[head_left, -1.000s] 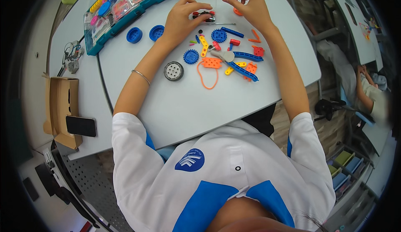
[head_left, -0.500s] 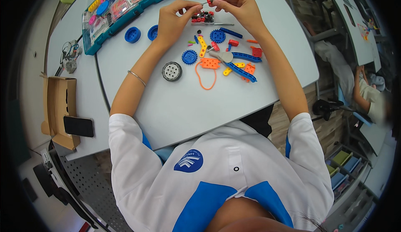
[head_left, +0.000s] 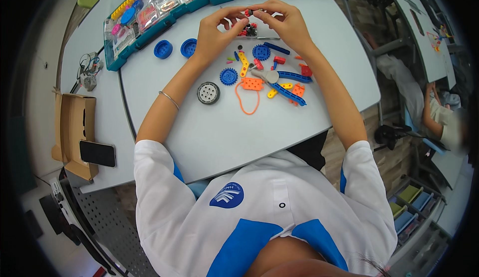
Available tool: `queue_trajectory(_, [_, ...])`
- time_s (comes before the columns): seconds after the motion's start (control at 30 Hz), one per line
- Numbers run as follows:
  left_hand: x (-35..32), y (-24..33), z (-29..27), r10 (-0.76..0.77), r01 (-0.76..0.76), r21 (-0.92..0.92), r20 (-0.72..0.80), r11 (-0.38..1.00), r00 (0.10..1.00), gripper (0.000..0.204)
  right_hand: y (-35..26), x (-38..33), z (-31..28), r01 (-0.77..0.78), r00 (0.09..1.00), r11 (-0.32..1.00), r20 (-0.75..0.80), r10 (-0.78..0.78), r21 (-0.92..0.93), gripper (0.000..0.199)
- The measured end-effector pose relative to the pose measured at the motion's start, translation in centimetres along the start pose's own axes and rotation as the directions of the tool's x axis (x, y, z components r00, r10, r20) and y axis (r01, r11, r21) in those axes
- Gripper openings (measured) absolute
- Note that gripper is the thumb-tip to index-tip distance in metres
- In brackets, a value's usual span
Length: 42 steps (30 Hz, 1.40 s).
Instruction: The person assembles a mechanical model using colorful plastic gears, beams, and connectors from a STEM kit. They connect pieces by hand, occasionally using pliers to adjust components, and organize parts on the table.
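Note:
At the far part of the table, my left hand [head_left: 218, 33] pinches a small red connector piece [head_left: 247, 13] between thumb and fingertips. My right hand [head_left: 288, 26] meets it from the other side, its fingers closed on a small black piece [head_left: 257, 11] against the red one; the fingers partly hide both. Just below the hands is a small clear tray [head_left: 248, 29] of red and black connectors, with a grey rod [head_left: 269, 38] beside it. Nearer lie blue gears [head_left: 228, 76], a yellow angled beam [head_left: 244, 64], an orange block [head_left: 252, 84] with a looped cord, and blue curved beams [head_left: 288, 93].
Teal-edged parts cases [head_left: 149, 32] line the far side. Two blue wheel hubs [head_left: 162, 49] and a grey-and-black wheel [head_left: 208, 93] sit at left. A phone [head_left: 98, 153] leans on an open cardboard box [head_left: 70, 127]. Another person [head_left: 441, 115] sits at the right.
My hands have come closer together around the red piece, and the grey rod seen between them is now hidden. The whole view has shifted slightly, moving the table contents down and right.

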State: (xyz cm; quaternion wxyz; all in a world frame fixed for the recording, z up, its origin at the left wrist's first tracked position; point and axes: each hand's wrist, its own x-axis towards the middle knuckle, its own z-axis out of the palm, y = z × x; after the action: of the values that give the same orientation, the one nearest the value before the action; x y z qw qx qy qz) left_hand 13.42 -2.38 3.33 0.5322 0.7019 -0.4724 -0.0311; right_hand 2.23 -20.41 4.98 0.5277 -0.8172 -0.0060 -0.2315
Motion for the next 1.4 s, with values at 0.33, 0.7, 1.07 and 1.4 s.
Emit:
queue_trajectory(0.33, [0.2, 0.3, -0.3, -0.214, 0.239, -0.422, 0.106, 0.874, 0.971, 0.035, 0.3, -0.1, 0.6, 0.303, 0.949, 0.910, 0.001, -0.315, -0.282, 0.023])
queue_trajectory(0.7, [1.0, -0.5, -2.3, -0.316, 0.363, -0.511, 0.179, 0.779, 0.932, 0.028, -1.6, 0.3, -1.4, 0.349, 0.887, 0.915, -0.243, -0.392, -0.204, 0.012])
queue_trajectory(1.07, [0.2, -0.9, -0.7, 0.151, -0.190, 0.298, 0.148, 0.935, 0.977, 0.027, 0.8, 0.0, -1.9, 0.224, 0.974, 0.903, 0.114, -0.195, -0.368, 0.010])
queue_trajectory(1.4, [0.1, 0.5, -0.7, 0.221, -0.269, 0.375, 0.166, 0.887, 0.961, 0.021, 1.0, -0.1, -1.8, 0.181, 0.983, 0.930, 0.091, -0.160, -0.321, 0.012])
